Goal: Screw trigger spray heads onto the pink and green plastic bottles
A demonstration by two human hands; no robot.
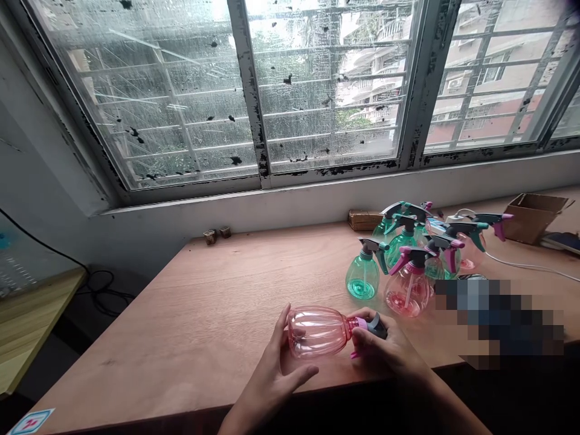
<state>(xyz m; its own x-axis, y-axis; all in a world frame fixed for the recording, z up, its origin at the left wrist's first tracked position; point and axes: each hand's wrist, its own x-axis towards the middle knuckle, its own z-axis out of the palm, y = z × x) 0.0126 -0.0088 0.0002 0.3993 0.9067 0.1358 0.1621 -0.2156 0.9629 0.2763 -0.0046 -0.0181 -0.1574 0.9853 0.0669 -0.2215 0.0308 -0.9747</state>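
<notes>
Bottom centre, my left hand (274,371) curls round the pink bottle (317,331); my right hand (385,353) clamps its spray head (375,326). I judge this a twisting step, and the bottle needs bracing.

On my feed both are bare: the left hand (272,374) has long, slim fingers and short, plain nails; the right hand (385,350) looks alike; both forearms (435,405) run unsleeved to the frame's lower edge, the right one shadowed.

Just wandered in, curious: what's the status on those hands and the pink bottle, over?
Left hand cups pink bottle; right hand grips its spray head. Bottle on its side, near table edge. Other spray bottles stand clear, to the right.
</notes>
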